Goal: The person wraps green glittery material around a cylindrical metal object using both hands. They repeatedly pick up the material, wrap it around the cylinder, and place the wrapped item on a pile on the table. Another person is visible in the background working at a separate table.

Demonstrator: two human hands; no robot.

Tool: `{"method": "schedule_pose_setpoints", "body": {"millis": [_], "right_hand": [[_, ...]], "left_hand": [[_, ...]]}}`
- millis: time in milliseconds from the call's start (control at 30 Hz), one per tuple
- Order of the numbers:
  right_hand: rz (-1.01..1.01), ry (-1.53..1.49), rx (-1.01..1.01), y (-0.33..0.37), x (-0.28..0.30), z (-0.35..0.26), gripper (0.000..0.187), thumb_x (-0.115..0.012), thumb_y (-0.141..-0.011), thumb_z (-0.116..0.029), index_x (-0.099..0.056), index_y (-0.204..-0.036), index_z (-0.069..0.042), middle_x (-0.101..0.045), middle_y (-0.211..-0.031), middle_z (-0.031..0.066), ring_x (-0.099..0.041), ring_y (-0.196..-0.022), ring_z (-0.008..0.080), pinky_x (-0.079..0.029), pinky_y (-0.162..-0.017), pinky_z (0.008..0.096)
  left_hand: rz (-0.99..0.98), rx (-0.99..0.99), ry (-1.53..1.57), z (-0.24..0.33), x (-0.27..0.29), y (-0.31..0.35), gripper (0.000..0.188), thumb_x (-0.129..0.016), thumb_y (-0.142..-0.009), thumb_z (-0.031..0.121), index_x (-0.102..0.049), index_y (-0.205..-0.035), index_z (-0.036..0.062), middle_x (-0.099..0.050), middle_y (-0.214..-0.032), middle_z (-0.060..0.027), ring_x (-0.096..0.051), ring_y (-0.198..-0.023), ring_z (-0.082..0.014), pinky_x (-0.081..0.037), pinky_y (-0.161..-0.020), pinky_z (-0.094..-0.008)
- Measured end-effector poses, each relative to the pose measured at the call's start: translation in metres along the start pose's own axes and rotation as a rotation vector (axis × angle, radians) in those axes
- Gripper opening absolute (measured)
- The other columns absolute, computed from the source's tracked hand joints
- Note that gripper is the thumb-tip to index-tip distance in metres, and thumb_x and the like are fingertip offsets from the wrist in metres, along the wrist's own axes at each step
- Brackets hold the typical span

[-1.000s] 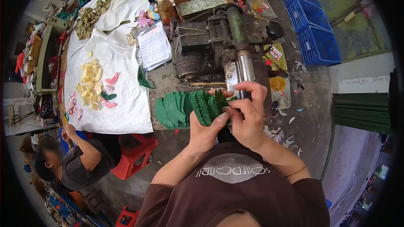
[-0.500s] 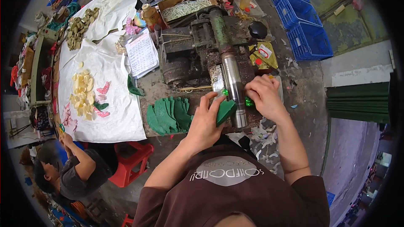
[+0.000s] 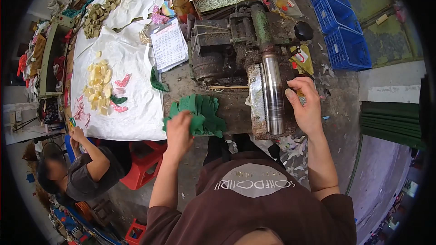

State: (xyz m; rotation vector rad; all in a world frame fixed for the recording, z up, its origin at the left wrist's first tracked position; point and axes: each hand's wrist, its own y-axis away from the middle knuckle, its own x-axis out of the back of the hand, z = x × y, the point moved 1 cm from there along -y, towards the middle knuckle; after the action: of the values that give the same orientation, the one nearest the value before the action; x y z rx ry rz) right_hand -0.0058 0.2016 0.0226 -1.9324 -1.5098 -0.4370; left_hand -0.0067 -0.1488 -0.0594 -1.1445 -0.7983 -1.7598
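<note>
My left hand [image 3: 179, 131] is on the left part of a fanned pile of green cut pieces [image 3: 204, 113] at the table's near edge. Motion blurs its fingers, so whether they grip a piece cannot be made out. Just right of a shiny metal roller [image 3: 273, 95], my right hand [image 3: 307, 104] hovers with thumb and fingers apart and nothing in it. The roller sticks out toward me from a dark, greasy machine [image 3: 218, 50]. Along the roller's left side runs a worn metal plate [image 3: 256, 100]. Nothing lies on the roller.
White cloth [image 3: 141, 109] covers the table's left side, bearing cream pieces [image 3: 100, 81] and olive pieces [image 3: 100, 16]. A clipboard with papers [image 3: 169, 45] lies beside the machine. Blue crates [image 3: 347, 47] stand at right. Another person [image 3: 86, 168] sits at lower left near a red stool [image 3: 141, 165].
My left hand has moved left from the roller to the green pile. The green piece at the roller is gone from there. My right hand has drawn back rightward and opened; the view has shifted.
</note>
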Motion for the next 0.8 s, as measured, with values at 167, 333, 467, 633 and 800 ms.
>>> {"method": "schedule_pose_setpoints", "body": {"millis": [167,333,467,633,800], "right_hand": [[0.007,-0.063,0.040,-0.002,0.002,-0.014,0.011,-0.066,-0.084,-0.007,-0.062,-0.093,-0.002,-0.060,-0.089,0.0106,-0.056,-0.084,0.0268,-0.043,-0.076,0.0349],[-0.142,-0.171,0.231,0.009,-0.023,-0.066,0.015,-0.071,-0.080,-0.012,-0.064,-0.092,-0.008,-0.061,-0.096,0.0049,-0.055,-0.092,0.0253,-0.038,-0.083,0.0391],[0.038,-0.051,0.261,0.018,-0.048,-0.076,0.017,-0.072,-0.075,-0.013,-0.063,-0.088,-0.008,-0.054,-0.112,0.0088,-0.046,-0.105,0.0300,-0.032,-0.087,0.0439],[0.078,-0.037,0.286,0.013,-0.034,-0.067,0.016,-0.071,-0.074,-0.010,-0.057,-0.081,-0.008,-0.056,-0.094,0.0046,-0.051,-0.096,0.0262,-0.032,-0.087,0.0444],[-0.124,-0.039,0.220,-0.005,0.004,-0.041,0.011,-0.068,-0.080,-0.010,-0.057,-0.082,-0.009,-0.057,-0.078,0.0026,-0.056,-0.081,0.0233,-0.033,-0.091,0.0415]], "left_hand": [[-0.271,0.055,0.196,0.022,0.008,-0.001,0.045,-0.063,-0.064,-0.004,-0.058,-0.108,0.0034,-0.052,-0.122,-0.0149,-0.055,-0.105,-0.0361,-0.044,-0.085,-0.0446],[-0.106,0.090,1.312,0.081,0.043,-0.037,0.052,-0.070,-0.075,0.007,-0.054,-0.124,0.0004,-0.053,-0.125,-0.0127,-0.054,-0.115,-0.0270,-0.041,-0.098,-0.0361],[0.060,0.008,1.905,0.140,0.035,-0.049,0.058,-0.071,-0.085,0.023,-0.046,-0.129,-0.0051,-0.054,-0.124,-0.0119,-0.052,-0.114,-0.0187,-0.040,-0.099,-0.0365],[0.174,0.098,1.646,0.162,0.039,-0.051,0.046,-0.069,-0.088,0.019,-0.049,-0.123,-0.0029,-0.061,-0.106,-0.0075,-0.058,-0.095,-0.0142,-0.048,-0.085,-0.0304],[0.245,0.165,1.231,0.148,0.042,-0.059,0.029,-0.068,-0.086,0.005,-0.052,-0.110,0.0008,-0.060,-0.092,-0.0030,-0.054,-0.078,-0.0095,-0.047,-0.068,-0.0256]]}}
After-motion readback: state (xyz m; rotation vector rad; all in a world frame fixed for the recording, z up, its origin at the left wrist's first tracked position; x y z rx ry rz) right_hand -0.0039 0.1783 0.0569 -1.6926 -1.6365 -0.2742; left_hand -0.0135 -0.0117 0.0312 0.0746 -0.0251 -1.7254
